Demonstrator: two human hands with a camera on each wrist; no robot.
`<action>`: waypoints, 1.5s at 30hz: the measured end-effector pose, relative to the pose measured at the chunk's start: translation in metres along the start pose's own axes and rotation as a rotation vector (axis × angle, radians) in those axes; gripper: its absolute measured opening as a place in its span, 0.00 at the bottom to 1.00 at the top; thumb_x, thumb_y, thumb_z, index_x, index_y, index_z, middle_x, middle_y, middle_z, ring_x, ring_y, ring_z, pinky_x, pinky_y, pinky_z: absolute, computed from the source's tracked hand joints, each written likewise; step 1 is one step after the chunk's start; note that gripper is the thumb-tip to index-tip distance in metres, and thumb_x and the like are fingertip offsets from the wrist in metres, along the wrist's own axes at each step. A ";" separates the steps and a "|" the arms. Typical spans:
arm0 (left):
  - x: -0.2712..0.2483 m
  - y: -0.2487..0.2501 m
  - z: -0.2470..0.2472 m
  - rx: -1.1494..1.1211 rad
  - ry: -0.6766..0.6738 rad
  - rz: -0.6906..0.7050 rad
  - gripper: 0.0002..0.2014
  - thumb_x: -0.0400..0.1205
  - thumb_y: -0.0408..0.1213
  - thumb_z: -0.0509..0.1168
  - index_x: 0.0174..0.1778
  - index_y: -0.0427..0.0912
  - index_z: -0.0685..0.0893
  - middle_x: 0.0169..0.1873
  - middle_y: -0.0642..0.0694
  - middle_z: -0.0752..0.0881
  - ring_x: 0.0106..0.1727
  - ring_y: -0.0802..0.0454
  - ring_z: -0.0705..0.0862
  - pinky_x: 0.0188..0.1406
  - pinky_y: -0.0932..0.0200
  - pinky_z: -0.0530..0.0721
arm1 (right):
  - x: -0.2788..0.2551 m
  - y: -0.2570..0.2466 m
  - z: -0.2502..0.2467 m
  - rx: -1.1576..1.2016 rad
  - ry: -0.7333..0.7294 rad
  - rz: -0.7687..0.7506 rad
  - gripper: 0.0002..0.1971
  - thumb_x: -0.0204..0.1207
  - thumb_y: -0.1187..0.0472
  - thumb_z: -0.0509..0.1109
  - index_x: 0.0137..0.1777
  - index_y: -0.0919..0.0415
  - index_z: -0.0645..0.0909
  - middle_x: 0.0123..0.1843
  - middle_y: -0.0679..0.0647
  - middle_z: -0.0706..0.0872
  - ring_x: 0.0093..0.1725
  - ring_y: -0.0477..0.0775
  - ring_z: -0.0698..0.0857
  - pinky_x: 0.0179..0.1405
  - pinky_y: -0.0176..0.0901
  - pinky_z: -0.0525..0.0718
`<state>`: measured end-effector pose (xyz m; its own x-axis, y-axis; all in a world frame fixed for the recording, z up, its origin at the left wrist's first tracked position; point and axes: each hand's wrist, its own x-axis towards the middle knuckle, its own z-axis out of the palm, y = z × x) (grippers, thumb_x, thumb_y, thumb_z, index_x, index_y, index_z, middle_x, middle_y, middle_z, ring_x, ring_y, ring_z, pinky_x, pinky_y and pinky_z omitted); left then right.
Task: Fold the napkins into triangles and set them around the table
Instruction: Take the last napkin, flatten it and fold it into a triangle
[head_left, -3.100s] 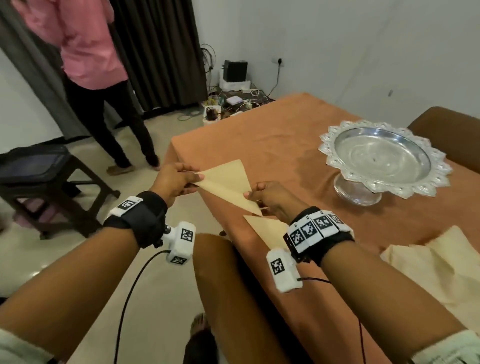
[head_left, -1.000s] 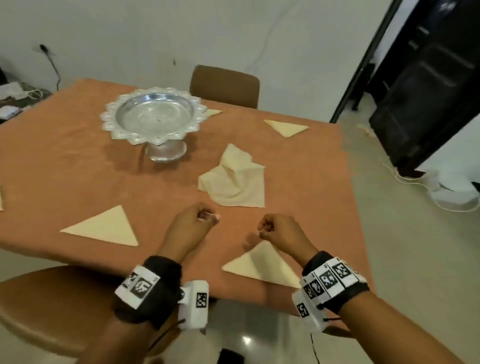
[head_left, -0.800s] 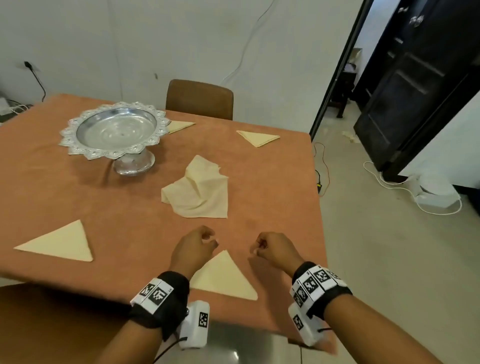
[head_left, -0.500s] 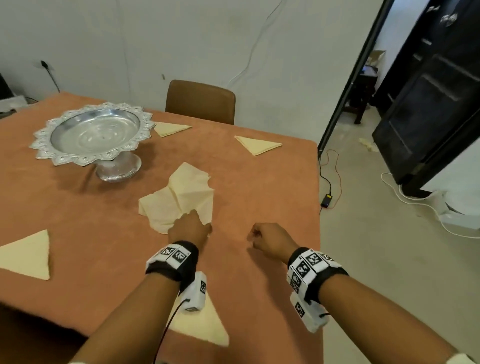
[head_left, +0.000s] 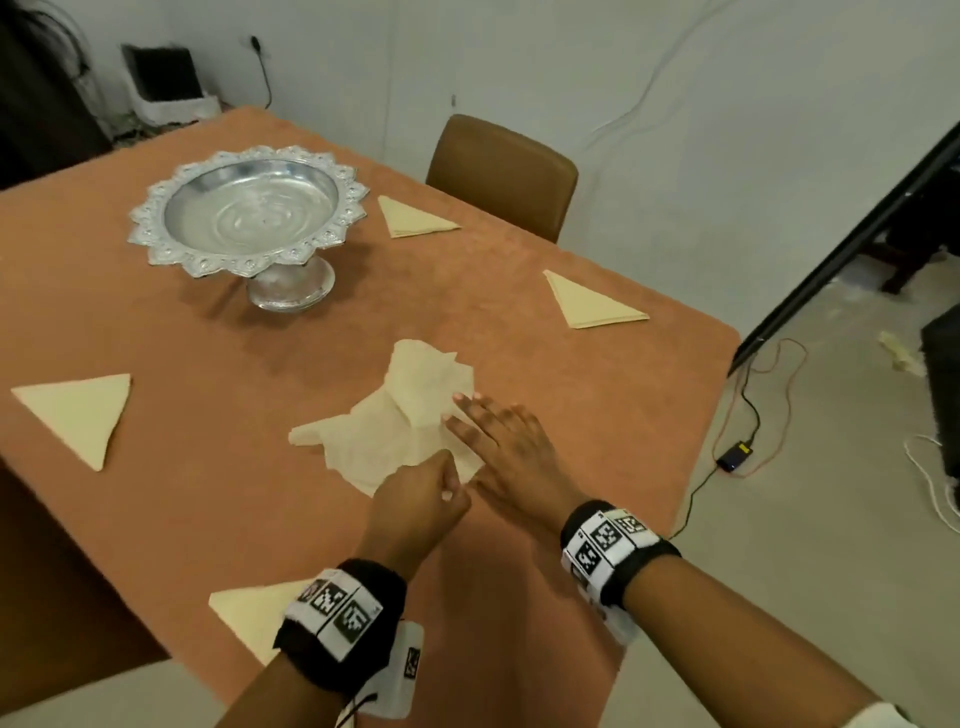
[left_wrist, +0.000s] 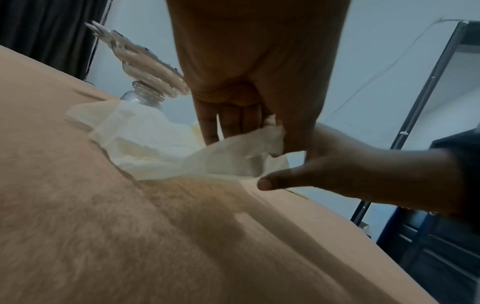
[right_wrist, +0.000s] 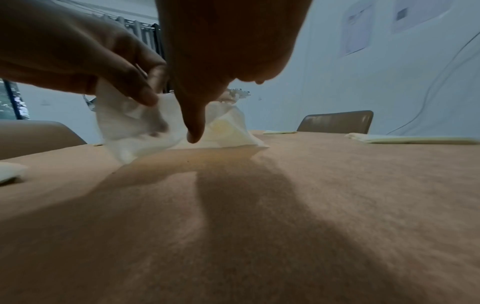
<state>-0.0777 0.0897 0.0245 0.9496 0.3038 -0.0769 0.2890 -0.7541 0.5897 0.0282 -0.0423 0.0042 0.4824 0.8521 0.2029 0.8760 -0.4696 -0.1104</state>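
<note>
From the head view, the left hand (head_left: 415, 501) is pinching the crumpled napkin (head_left: 400, 415) mid-table (head_left: 208, 493), while the right hand (head_left: 506, 441) is pressing it flat-fingered; bare cloth is lying toward the right edge. The left wrist view is showing the pinched corner lifted. The right wrist view is showing open cloth nearer; no writing is legible.

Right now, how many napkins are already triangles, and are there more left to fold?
Four folded triangles lie around the table: one far by the chair, one at the right edge, one on the left, one near the left wrist. The left hand pinches the crumpled napkin pile; the right hand lies flat on it. That pile is unfolded.
</note>
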 end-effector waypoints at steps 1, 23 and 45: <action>-0.008 0.004 0.002 -0.008 0.023 0.006 0.09 0.75 0.41 0.67 0.33 0.49 0.72 0.27 0.51 0.82 0.30 0.52 0.79 0.28 0.55 0.72 | 0.005 0.004 0.001 -0.010 -0.006 -0.059 0.34 0.69 0.56 0.75 0.75 0.51 0.69 0.77 0.52 0.72 0.76 0.56 0.69 0.69 0.60 0.71; -0.052 0.205 0.094 -0.315 0.268 -0.323 0.12 0.78 0.52 0.68 0.35 0.50 0.84 0.32 0.56 0.85 0.34 0.60 0.80 0.34 0.62 0.73 | -0.093 0.237 -0.110 0.751 -0.101 -0.009 0.14 0.73 0.74 0.69 0.53 0.60 0.88 0.48 0.48 0.90 0.44 0.30 0.83 0.49 0.20 0.76; 0.062 0.070 0.014 -0.487 0.071 -0.626 0.11 0.81 0.40 0.70 0.43 0.34 0.90 0.36 0.40 0.90 0.34 0.48 0.85 0.37 0.60 0.81 | 0.112 0.232 -0.058 0.589 -0.781 -0.072 0.06 0.81 0.65 0.66 0.46 0.68 0.83 0.36 0.47 0.82 0.36 0.45 0.81 0.34 0.34 0.75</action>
<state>0.0030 0.0473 0.0502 0.6137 0.6354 -0.4687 0.6652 -0.0964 0.7404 0.2855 -0.0690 0.0580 0.1069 0.8869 -0.4494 0.6616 -0.4009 -0.6337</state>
